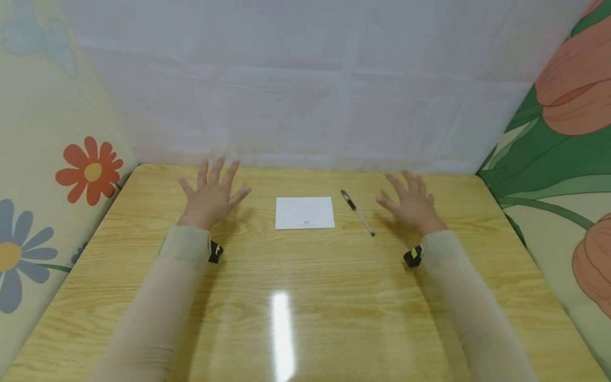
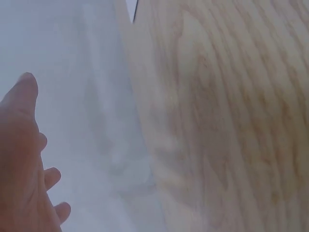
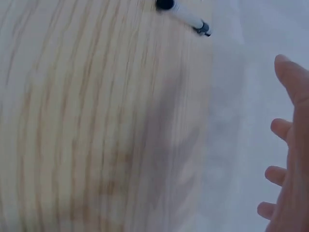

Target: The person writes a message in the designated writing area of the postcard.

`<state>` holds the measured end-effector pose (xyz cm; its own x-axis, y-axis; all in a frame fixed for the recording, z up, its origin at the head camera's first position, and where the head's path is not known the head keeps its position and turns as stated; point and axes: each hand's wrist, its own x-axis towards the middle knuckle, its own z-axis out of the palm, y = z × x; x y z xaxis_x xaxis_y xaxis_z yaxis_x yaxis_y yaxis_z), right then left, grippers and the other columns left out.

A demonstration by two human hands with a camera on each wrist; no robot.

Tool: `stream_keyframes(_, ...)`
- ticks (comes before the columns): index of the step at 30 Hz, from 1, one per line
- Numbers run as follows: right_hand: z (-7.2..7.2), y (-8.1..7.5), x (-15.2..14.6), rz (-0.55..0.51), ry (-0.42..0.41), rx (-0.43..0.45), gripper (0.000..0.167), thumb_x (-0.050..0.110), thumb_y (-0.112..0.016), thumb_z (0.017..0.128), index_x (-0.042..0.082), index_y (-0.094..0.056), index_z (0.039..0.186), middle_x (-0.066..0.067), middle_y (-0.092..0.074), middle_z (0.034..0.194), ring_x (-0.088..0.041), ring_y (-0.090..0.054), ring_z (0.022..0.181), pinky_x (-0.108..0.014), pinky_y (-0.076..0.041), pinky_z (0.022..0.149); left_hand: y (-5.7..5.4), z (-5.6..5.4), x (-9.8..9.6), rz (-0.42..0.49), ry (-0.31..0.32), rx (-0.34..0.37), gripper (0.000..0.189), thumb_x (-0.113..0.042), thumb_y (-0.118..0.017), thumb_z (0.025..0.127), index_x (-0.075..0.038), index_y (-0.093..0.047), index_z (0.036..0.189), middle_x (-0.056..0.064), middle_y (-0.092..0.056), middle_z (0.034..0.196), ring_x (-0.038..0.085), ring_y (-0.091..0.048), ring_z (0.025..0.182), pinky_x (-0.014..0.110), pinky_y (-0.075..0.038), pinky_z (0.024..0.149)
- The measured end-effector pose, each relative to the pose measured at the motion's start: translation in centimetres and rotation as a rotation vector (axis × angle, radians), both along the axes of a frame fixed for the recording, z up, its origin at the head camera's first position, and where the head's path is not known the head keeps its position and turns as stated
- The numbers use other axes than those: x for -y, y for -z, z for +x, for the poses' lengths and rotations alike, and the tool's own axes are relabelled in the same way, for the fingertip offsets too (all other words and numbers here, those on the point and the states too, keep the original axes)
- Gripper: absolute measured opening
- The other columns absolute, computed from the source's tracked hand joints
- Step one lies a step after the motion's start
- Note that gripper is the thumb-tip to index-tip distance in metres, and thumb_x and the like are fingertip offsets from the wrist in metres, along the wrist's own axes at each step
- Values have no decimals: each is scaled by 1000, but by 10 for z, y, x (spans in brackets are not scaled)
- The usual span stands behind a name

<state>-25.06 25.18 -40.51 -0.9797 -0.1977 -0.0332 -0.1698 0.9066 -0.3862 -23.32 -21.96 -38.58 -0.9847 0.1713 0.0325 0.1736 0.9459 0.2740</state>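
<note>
A white card or sheet of paper (image 1: pixel 305 213) with a small dark mark near its lower edge lies flat at the middle of the wooden table. Just right of it a clear pen with black parts (image 1: pixel 358 213) lies at a slant. To the left of the paper, my left hand (image 1: pixel 208 201) has its fingers spread and holds nothing. My right hand (image 1: pixel 411 204) is right of the pen, fingers also spread, touching neither object. The pen's end (image 3: pixel 186 17) shows at the top of the right wrist view, and a corner of the paper (image 2: pixel 132 8) in the left wrist view.
Behind the wooden table (image 1: pixel 248 302) hangs a creased white cloth (image 1: pixel 286 106). Flower-patterned panels (image 1: pixel 33 159) stand along the left and right sides. A strip of light reflects off the tabletop's front half.
</note>
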Motion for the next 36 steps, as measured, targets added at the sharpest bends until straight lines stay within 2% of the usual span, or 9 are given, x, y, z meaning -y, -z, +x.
stream_keyframes(5, 3, 0, 8, -14, -14, -28, 85, 71, -41, 98, 24, -18, 164, -21, -4, 168, -49, 4, 152, -82, -9, 107, -3, 4, -3, 38, 28, -37, 82, -67, -30, 103, -19, -5, 165, 14, 0, 170, 41, 8, 154, 78, 12, 108)
stream_keyframes(11, 8, -1, 20, -109, -1, -65, 79, 64, -47, 100, 17, -28, 161, -25, -15, 164, -50, -10, 150, -80, -15, 108, -6, 9, -13, 93, 68, -102, 80, -61, -37, 104, -13, -13, 164, 17, -12, 169, 41, -4, 154, 69, 6, 117)
stream_keyframes(16, 12, 0, 27, -156, 3, -101, 72, 55, -51, 103, 9, -36, 156, -27, -28, 158, -49, -25, 144, -74, -23, 111, -6, 13, -22, 122, 96, -187, 74, -49, -50, 105, -5, -26, 160, 22, -24, 164, 44, -19, 151, 66, -8, 120)
stream_keyframes(21, 14, 4, 33, -200, 11, -124, 62, 42, -56, 104, 3, -43, 150, -29, -38, 149, -47, -37, 137, -64, -34, 111, -6, 17, -30, 168, 135, -241, 69, -38, -59, 103, 1, -35, 155, 25, -34, 158, 45, -32, 145, 58, -23, 120)
stream_keyframes(24, 14, 6, 37, -227, 8, -140, 54, 32, -59, 104, -1, -48, 145, -29, -43, 143, -46, -42, 132, -61, -37, 110, -5, 19, -34, 189, 148, -261, 63, -33, -61, 103, 2, -40, 152, 24, -40, 155, 44, -38, 142, 57, -29, 118)
stream_keyframes(28, 15, 8, 42, -267, -6, -150, 46, 23, -62, 102, -4, -53, 138, -28, -52, 131, -43, -52, 119, -57, -45, 101, -4, 22, -40, 243, 141, -264, 52, -26, -60, 104, 1, -47, 147, 25, -48, 148, 44, -44, 136, 57, -34, 114)
stream_keyframes(31, 16, 8, 47, -291, -11, -125, 44, 21, -63, 101, -4, -55, 136, -26, -55, 125, -42, -55, 111, -54, -49, 95, -2, 26, -44, 315, 122, -250, 48, -22, -60, 104, 0, -50, 146, 25, -49, 145, 43, -45, 135, 57, -35, 114)
stream_keyframes(36, 18, 8, 55, -329, -4, -64, 44, 19, -63, 100, -4, -55, 137, -25, -57, 124, -41, -57, 110, -53, -50, 94, 5, 30, -50, 413, 110, -243, 44, -19, -59, 104, 0, -52, 143, 24, -51, 143, 41, -46, 134, 55, -35, 115)
